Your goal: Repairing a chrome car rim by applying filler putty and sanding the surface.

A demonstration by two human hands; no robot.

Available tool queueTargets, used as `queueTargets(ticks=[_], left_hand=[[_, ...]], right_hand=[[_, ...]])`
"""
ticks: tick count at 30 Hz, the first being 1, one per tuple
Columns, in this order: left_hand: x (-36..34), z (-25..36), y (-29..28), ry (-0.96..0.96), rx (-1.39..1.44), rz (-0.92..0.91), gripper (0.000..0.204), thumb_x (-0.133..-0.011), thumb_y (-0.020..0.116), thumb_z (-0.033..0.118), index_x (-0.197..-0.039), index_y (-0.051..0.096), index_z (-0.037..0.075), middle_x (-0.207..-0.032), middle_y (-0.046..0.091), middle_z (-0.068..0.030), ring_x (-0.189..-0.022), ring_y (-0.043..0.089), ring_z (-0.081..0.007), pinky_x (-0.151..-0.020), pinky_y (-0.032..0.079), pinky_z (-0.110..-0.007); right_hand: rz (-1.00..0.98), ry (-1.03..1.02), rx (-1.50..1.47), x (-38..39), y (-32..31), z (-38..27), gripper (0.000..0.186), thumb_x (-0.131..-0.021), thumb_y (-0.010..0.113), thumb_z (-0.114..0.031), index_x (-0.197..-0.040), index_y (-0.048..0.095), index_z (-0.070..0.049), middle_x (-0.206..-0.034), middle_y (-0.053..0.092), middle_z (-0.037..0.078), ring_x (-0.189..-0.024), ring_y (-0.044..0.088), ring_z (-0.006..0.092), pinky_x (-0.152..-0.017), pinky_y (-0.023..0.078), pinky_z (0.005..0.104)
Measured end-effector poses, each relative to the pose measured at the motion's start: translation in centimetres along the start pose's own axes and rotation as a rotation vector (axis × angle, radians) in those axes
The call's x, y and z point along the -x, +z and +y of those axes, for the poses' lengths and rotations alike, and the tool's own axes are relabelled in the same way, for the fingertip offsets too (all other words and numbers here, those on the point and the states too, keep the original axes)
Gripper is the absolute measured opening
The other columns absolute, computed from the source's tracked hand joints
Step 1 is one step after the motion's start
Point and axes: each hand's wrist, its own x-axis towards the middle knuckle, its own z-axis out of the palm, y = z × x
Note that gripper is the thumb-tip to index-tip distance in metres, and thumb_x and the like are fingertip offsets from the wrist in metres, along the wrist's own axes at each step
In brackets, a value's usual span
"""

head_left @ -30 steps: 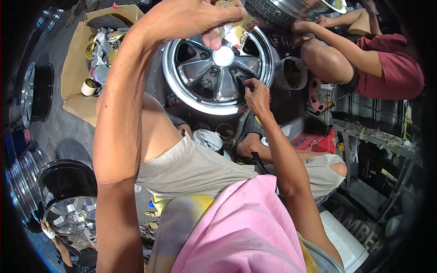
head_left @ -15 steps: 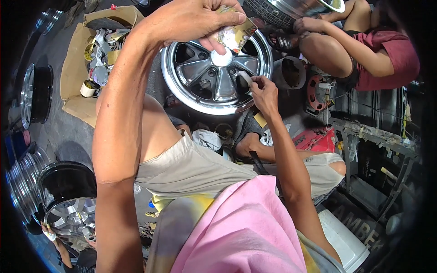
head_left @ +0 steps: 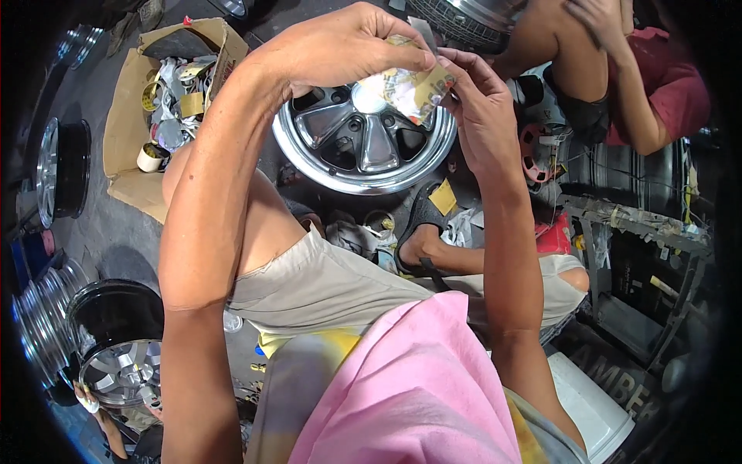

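Observation:
A shiny, yellowish piece with printing (head_left: pixel 416 94) is held up over the wheel; I cannot make out whether it is a folded sheet or a roll. My left hand (head_left: pixel 348 48) grips it from above, thumb along its upper side. Fingers of my right hand (head_left: pixel 485 104) pinch its right edge, close to the left thumb. A narrow greyish strip (head_left: pixel 423 32) sticks up behind the left fingertips. Beneath lies a polished five-spoke wheel (head_left: pixel 380 147), face up, its white round centre partly covered by the piece.
A cardboard box (head_left: pixel 124 131) of tape rolls and scraps stands at the left. More wheels (head_left: pixel 116 371) lie lower left. On the right a person in a red shirt (head_left: pixel 665 93) sits near a metal frame (head_left: pixel 618 224). A yellow square (head_left: pixel 443 197) lies by my sandal (head_left: pixel 417 220).
My right hand has risen from the wheel's right rim to the printed piece and meets my left hand there. The person at the right has raised an arm.

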Motion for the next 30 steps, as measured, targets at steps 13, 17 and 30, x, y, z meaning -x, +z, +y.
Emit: queueTargets(ticks=[13,17,30], left_hand=[[0.7,2.4,-0.6,-0.071,-0.024,0.18,0.03,-0.107,0.062,0.02,-0.085,0.073,0.002,-0.062,0.056,0.0069,-0.055,0.046,-0.0016,-0.05,0.034,-0.022],[1.3,3.3,-0.8,-0.061,-0.021,0.257,0.033,-0.107,0.063,0.02,-0.08,0.071,0.003,-0.062,0.05,0.0079,-0.056,0.037,-0.0023,-0.051,0.029,-0.024],[1.4,3.1,-1.3,0.001,-0.115,0.209,0.042,-0.106,0.063,0.024,-0.069,0.062,0.005,-0.059,0.049,0.0074,-0.055,0.038,-0.0024,-0.05,0.03,-0.025]], right_hand=[[0.072,-0.003,-0.073,0.9,-0.6,3.0,0.023,-0.107,0.061,-0.017,-0.122,0.07,-0.002,-0.092,0.068,0.001,-0.08,0.065,0.0086,-0.066,0.052,0.0246],[0.0,-0.013,0.899,2.0,-5.6,12.2,0.019,-0.095,0.066,-0.015,-0.109,0.075,-0.008,-0.073,0.067,0.013,-0.065,0.067,0.0232,-0.066,0.052,0.0359],[-0.154,-0.156,1.275,1.4,-7.0,18.7,0.025,-0.092,0.067,-0.009,-0.117,0.068,-0.011,-0.087,0.072,0.02,-0.083,0.071,0.0424,-0.074,0.055,0.0509]])
